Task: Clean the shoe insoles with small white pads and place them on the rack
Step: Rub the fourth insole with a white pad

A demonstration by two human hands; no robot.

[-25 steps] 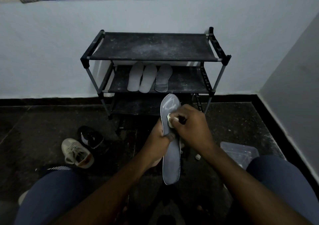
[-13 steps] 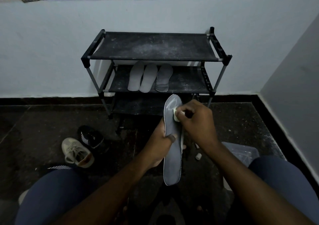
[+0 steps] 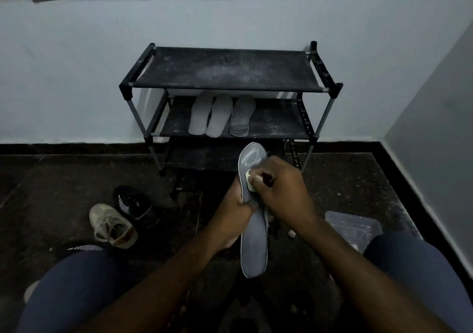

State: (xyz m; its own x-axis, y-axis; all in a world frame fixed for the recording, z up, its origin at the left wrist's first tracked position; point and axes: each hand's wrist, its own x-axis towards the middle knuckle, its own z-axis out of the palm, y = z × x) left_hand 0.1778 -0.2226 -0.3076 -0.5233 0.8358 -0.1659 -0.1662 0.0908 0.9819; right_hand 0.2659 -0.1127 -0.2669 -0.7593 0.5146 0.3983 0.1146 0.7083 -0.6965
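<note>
Dim corner, dark floor (image 3: 64, 179) under a white wall. The insole (image 3: 253, 243) is held above the floor, just before the rack (image 3: 225, 69). The left hand (image 3: 235, 204) grips its middle, and the right hand (image 3: 279, 187) pinches a pad (image 3: 248, 176) against its upper part. 3 insoles (image 3: 220, 115) already lie on the middle shelf. I'd judge this 1 mid-wipe, racking left. Shoes (image 3: 112, 226) sit nearby; I can't tell if more insoles remain.

A beige sneaker (image 3: 112, 226) and a black sneaker (image 3: 135, 203) lie side by side on the dark floor (image 3: 64, 179), at left. A clear plastic box (image 3: 354, 226) sits at right, near the pale wall (image 3: 76, 64).
</note>
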